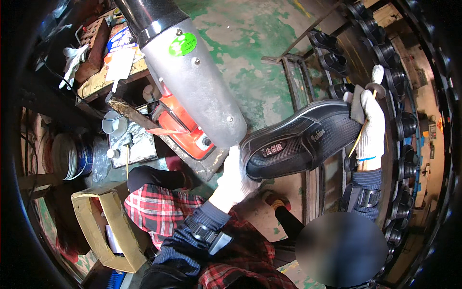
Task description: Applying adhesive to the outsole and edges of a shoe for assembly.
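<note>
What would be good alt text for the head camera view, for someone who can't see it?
Two white-gloved hands hold a black shoe sole-up: the left hand grips its toe end, the right hand its heel end along with a thin yellow stick. A grey metal machine housing stands left of it, above a worn green floor.
</note>
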Demonstrator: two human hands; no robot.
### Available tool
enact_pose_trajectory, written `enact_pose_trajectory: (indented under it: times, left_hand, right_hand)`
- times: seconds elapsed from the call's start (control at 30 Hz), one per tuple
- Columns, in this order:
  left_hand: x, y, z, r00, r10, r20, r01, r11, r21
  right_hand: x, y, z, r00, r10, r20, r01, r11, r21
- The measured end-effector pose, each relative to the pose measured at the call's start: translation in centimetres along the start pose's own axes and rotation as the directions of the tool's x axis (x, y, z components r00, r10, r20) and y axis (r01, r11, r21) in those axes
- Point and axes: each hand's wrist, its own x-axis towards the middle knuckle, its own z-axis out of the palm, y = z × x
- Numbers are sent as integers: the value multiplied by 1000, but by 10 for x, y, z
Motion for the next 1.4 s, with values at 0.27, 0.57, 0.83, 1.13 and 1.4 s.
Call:
enact_pose_trajectory:
  times: [0.27, 0.57, 0.83, 1.13, 1.4]
  left_hand:
    - [-32, 39, -2, 999, -13, -45, 20, 986, 166]
    - [-61, 82, -6, 986, 48, -162, 20, 918, 397]
    - [-65, 60, -1, 990, 4, -142, 57, 905, 422]
    - [-170, 47, -24, 986, -65, -156, 140, 834, 534]
    - [-232, 32, -45, 962, 54, -268, 213, 469, 857]
  right_hand:
    - [-33, 113, -30, 979, 168, -116, -129, 949, 286]
    - [-84, 214, -16, 923, 376, -86, -298, 837, 459]
    - [-83, 214, -46, 896, 426, -129, -337, 838, 429]
    - [-182, 218, -65, 633, 774, 17, -670, 537, 512]
    - [-272, 252, -60, 342, 936, -77, -824, 339, 455]
